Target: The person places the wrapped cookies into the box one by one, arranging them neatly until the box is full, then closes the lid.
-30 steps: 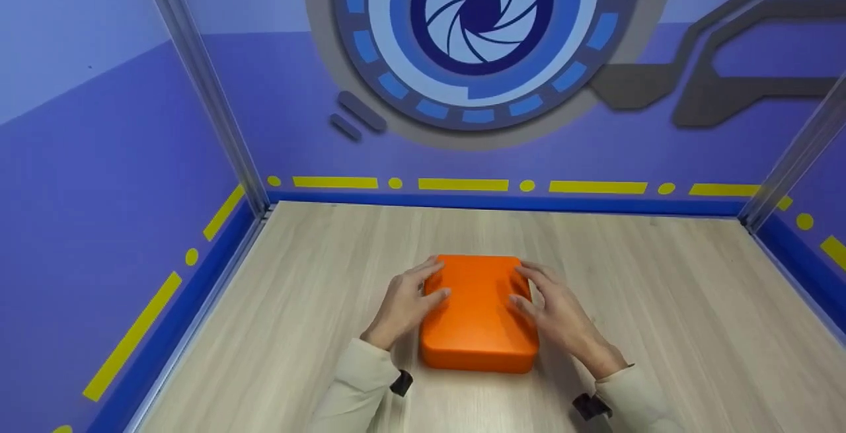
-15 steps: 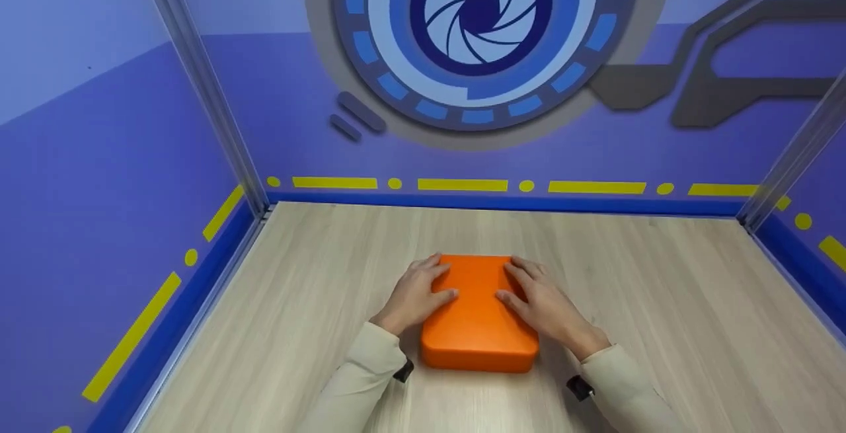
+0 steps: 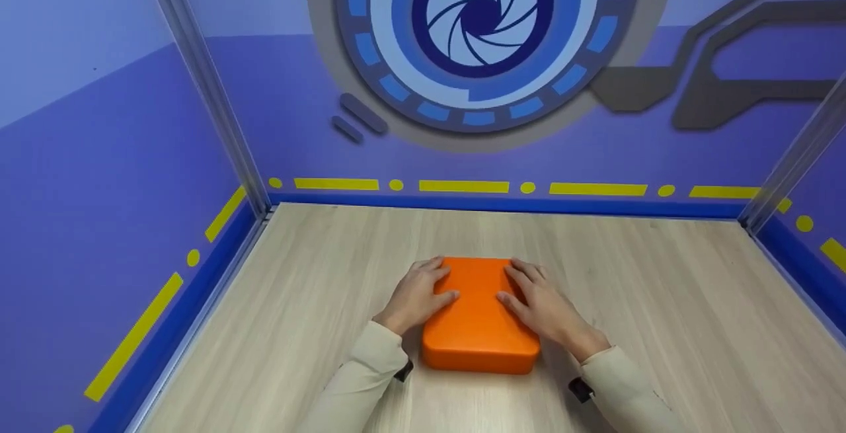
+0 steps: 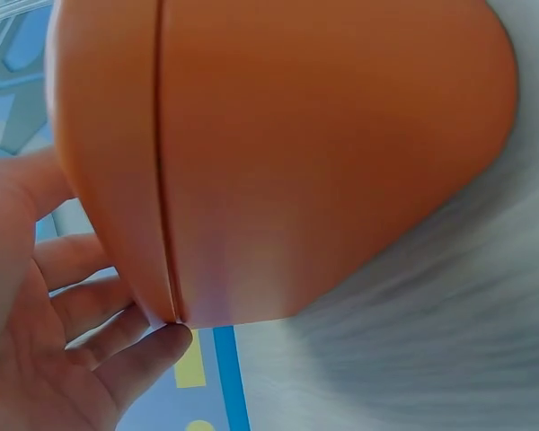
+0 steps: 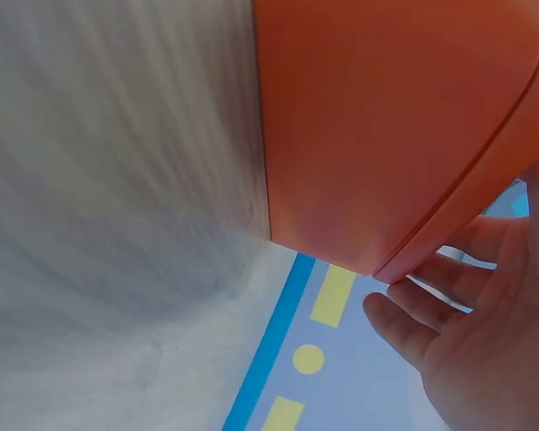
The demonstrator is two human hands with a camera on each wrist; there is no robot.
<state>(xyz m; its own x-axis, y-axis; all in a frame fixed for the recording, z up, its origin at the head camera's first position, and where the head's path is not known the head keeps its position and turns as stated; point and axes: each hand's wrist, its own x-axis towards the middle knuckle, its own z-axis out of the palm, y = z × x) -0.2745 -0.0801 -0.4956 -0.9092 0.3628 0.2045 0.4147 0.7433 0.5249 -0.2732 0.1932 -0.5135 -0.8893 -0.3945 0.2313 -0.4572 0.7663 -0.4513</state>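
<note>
We see the orange box (image 3: 479, 317) lying flat on the wooden table (image 3: 661, 301) — the left hand (image 3: 416, 294) and right hand (image 3: 538, 304) rest on its lid with relaxed, nearly straight fingers, gripping nothing.

Orange box (image 3: 479, 327) with rounded corners, closed, a thin seam running around its side. Lying flat at lower centre of the head view, long side running away from the viewer.

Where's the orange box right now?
In the head view, the orange rounded plastic box lies flat on the wood-grain table, centre-near, with the left hand and right hand resting on its lid.
</note>
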